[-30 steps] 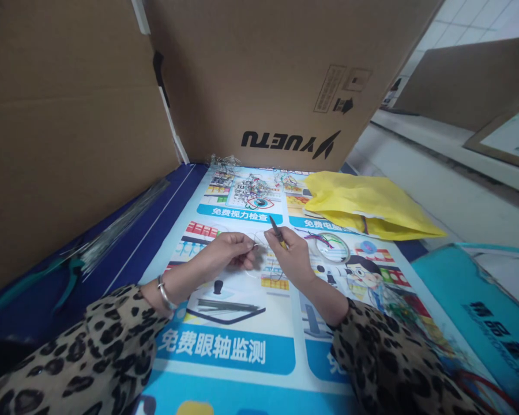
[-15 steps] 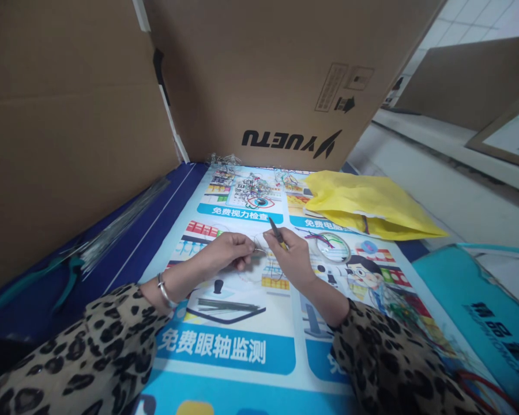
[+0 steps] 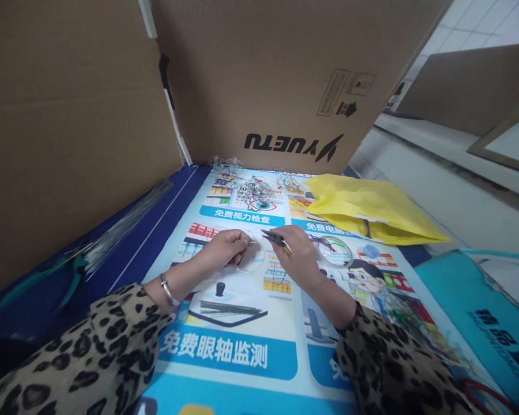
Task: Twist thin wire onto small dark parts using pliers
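Note:
Thumb and fingertips of my left hand (image 3: 227, 249) are pinched together on a thin wire (image 3: 254, 242), part of which curves in a fine loop below the fingers. My right hand (image 3: 300, 256) is closed around small pliers (image 3: 275, 237) with dark jaws and yellow on the handle. The jaws point left toward my left hand, slightly parted, with a small gap between them and the fingers. Beside my right hand stands a round clear dish (image 3: 349, 253) with purple and green strands in it. Short thin dark strips (image 3: 229, 308) lie in front of my left hand.
A printed sheet (image 3: 281, 323) covers the table. Tangled wire pieces (image 3: 257, 189) lie toward the back. Cardboard panels (image 3: 259, 75) stand behind and left. Teal-handled pliers (image 3: 75, 279) and a wire bundle (image 3: 125, 222) lie left; a yellow pouch (image 3: 380, 210) and a teal bag (image 3: 467, 305) lie right.
My right hand and the pliers have drawn slightly right, away from my left hand. The plier jaws now show parted. The view has shifted a little.

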`<state>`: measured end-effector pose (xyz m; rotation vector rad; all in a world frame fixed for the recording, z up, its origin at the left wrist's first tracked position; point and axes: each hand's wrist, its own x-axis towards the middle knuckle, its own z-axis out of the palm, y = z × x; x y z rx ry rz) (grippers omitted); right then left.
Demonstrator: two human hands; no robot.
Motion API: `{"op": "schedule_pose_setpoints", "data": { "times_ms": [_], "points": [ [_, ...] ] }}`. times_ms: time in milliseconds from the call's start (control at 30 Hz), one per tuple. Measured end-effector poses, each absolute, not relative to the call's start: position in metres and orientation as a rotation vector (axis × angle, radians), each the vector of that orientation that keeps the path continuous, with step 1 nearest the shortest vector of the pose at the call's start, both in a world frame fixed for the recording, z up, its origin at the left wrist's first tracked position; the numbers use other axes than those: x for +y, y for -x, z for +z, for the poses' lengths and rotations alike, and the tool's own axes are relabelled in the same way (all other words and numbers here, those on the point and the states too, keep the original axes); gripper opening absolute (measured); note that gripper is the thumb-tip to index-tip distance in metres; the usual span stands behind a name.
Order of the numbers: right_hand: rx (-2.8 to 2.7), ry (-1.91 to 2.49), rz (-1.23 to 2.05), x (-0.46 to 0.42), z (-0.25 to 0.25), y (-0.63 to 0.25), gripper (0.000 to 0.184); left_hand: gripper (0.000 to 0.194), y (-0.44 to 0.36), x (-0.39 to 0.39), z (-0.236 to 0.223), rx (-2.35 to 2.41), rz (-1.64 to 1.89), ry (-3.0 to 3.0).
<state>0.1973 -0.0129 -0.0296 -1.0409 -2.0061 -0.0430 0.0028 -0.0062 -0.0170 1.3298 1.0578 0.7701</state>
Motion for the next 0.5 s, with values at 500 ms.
{"op": "schedule_pose_setpoints", "data": {
  "times_ms": [500],
  "points": [
    [-2.356,1.318,-0.801,-0.015,-0.019,-0.204,0.022,0.012,0.001,-0.003,-0.017,1.206,0.794,-1.664]
  ]
}}
